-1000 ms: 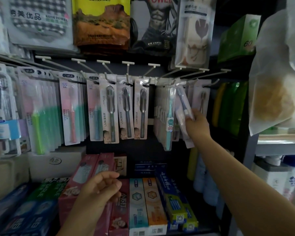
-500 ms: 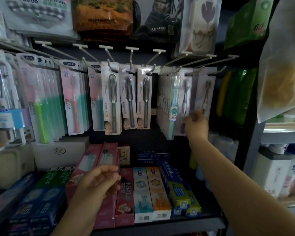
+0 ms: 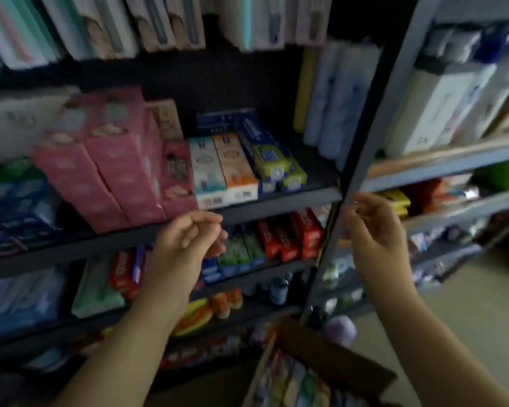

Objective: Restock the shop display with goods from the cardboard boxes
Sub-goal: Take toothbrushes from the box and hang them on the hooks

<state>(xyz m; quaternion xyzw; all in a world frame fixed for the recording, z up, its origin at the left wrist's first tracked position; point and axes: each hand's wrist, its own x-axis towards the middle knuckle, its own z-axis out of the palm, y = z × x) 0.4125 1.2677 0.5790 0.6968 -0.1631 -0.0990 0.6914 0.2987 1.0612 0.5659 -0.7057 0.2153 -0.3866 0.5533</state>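
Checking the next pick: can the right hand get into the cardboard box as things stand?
Probably yes. The right hand holds nothing and hangs in open air above the cardboard box, whose open top shows packets; nothing lies between them.

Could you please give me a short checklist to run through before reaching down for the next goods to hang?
1. Left hand free: ok, fingers loosely curled, nothing in its grip.
2. Right hand free: ok as far as the blur shows, nothing visible in its grip.
3. Cardboard box within view: ok, it sits open at the bottom, below the right forearm.
4. Goods left in the box: ok, colourful packs show inside; what kind, cannot tell.
5. Toothbrush packs hanging in place: cannot tell, only their lower ends show.
6. Toothpaste boxes settled on the shelf: ok, they lie in a row on it.
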